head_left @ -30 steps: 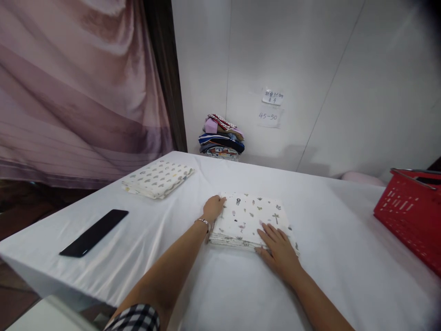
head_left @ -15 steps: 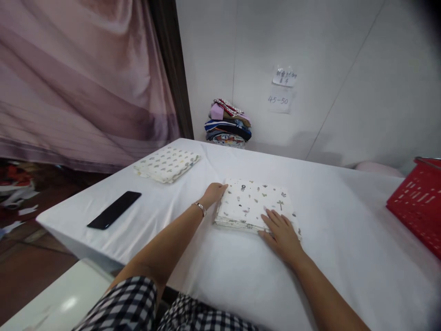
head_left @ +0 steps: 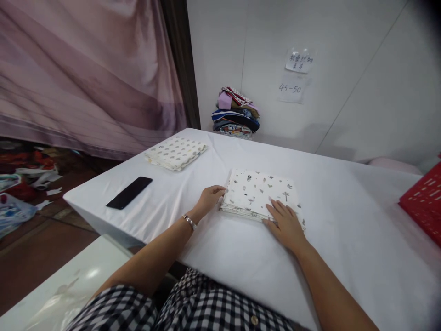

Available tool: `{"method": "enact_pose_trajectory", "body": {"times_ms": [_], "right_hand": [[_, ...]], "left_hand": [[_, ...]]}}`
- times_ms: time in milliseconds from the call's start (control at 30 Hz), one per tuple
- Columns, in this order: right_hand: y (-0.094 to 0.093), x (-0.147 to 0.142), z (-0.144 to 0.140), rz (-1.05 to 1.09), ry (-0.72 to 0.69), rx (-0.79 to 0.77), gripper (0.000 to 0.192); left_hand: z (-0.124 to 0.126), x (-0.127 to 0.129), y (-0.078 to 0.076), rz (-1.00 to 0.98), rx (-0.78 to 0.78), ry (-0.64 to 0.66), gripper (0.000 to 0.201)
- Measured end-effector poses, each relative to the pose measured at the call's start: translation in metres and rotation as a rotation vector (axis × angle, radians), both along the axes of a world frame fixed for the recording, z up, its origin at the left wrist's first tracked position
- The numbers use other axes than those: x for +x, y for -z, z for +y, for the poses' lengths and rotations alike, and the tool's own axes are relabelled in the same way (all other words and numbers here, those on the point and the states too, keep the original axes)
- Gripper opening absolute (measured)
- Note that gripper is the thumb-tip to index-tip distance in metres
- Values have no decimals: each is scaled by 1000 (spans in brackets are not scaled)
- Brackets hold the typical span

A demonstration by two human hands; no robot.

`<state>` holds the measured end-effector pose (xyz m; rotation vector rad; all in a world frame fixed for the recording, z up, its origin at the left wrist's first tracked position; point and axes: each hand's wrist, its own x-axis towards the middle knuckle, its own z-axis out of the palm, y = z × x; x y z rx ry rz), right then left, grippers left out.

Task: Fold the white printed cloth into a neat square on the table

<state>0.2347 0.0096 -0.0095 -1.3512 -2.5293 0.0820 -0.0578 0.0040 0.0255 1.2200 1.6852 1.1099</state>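
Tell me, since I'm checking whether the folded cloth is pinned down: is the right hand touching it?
Touching. The head view shows the right hand lying flat, fingers spread on the near edge of the folded printed cloth.

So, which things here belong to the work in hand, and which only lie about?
In hand:
- folded printed cloth
- left hand at its left edge
- right hand flat on its near corner

Lying about:
- second folded cloth
- phone
- clothes pile
- red basket

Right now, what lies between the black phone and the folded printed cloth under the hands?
In the head view, only bare white tablecloth and the left hand at the folded printed cloth's edge; black phone.
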Motion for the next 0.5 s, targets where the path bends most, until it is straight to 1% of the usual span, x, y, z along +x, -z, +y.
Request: {"method": "enact_pose_trajectory", "body": {"times_ms": [100,200,333,500], "right_hand": [[0,0,0,4,0,-3,52],[1,0,0,-1,0,2,52],[2,0,1,-3,-12,0,53],[3,1,1,-6,-15,7,53]], "left_hand": [[-10,3,1,66,11,-27,24],[-17,5,2,169,-20,-48,23],[-20,7,2,314,-61,5,29],[-18,10,-2,399,-110,20,30]]}}
